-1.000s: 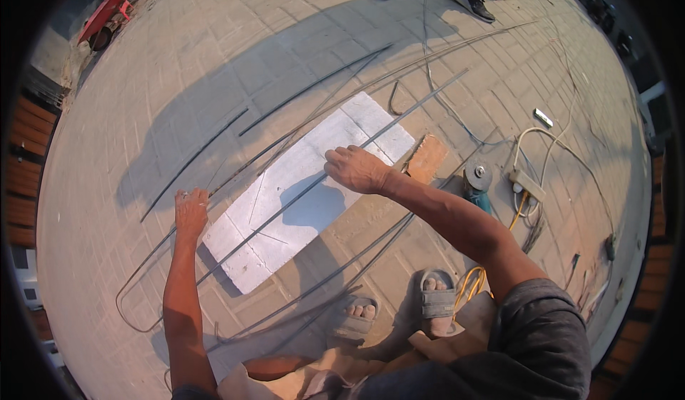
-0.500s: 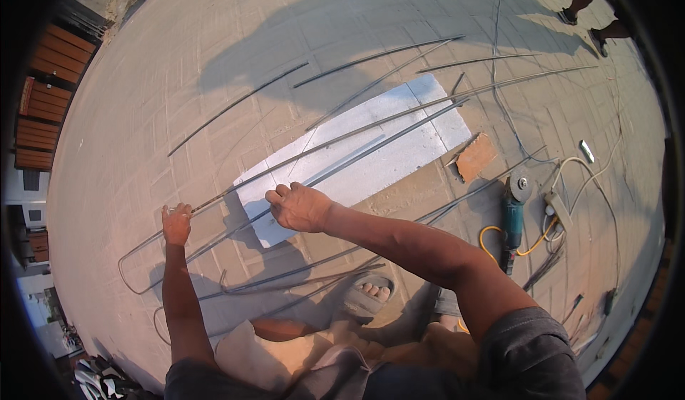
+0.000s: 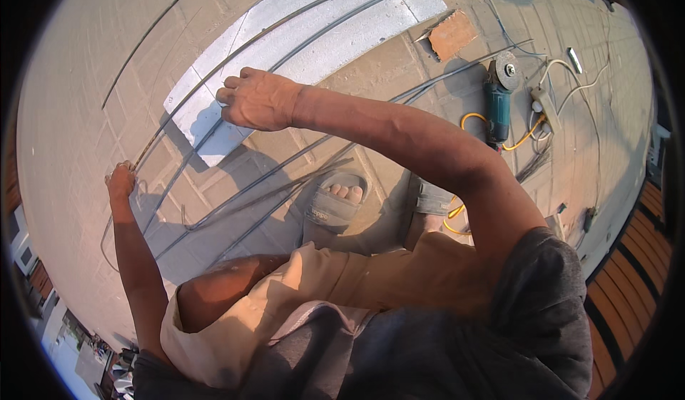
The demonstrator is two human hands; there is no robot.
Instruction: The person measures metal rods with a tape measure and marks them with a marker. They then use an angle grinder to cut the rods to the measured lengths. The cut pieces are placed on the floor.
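A long, thin steel rod (image 3: 314, 6), bent back at its left end, lies slantwise over a pale white block (image 3: 342, 47) on the paving. At far left my left hand (image 3: 120, 179) is closed round the upper leg of this rod, beyond the block. My right hand (image 3: 258, 102) is above the block's near left corner, fingers curled over the lower leg; its fingertips are hidden. That leg runs under the hand and comes out on both sides. Part of the bend lies behind my left forearm.
More bent rods (image 3: 242, 187) lie between the block and my sandalled foot (image 3: 335, 201). At right are an angle grinder (image 3: 499, 100) with its disc exposed, a broken reddish tile piece (image 3: 452, 36), a power strip (image 3: 546, 107) and trailing cables. Another loose rod (image 3: 146, 37) lies upper left.
The view has tilted down, so block and grinder appear higher. Both hands keep to the bent rod. Its lower leg's far end seems shifted leftward along the block.
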